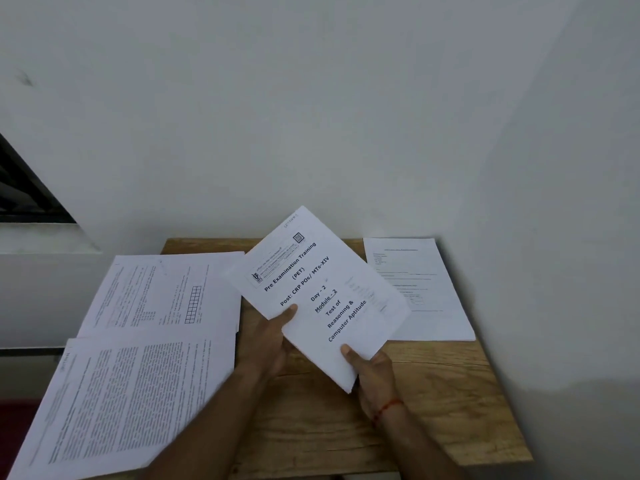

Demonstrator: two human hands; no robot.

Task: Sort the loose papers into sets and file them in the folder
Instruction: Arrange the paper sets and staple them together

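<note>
A white printed set of papers (318, 292), its cover headed "Pre Examination Training", is held tilted above the wooden table (433, 393). My left hand (268, 337) grips its left edge, thumb on the cover. My right hand (372, 375) grips its lower corner, thumb on top, a red thread round the wrist. Two stacks of printed sheets lie at the left: one at the back (162, 292) with a small grid, one nearer (121, 403) with dense columns of text. A single form sheet (419, 289) lies at the back right. No folder is in view.
The small table stands in a corner, with white walls (346, 116) behind and to the right. The left stacks overhang the table's left edge. A dark window opening (24, 188) and a ledge are at the far left. Bare wood shows under my hands.
</note>
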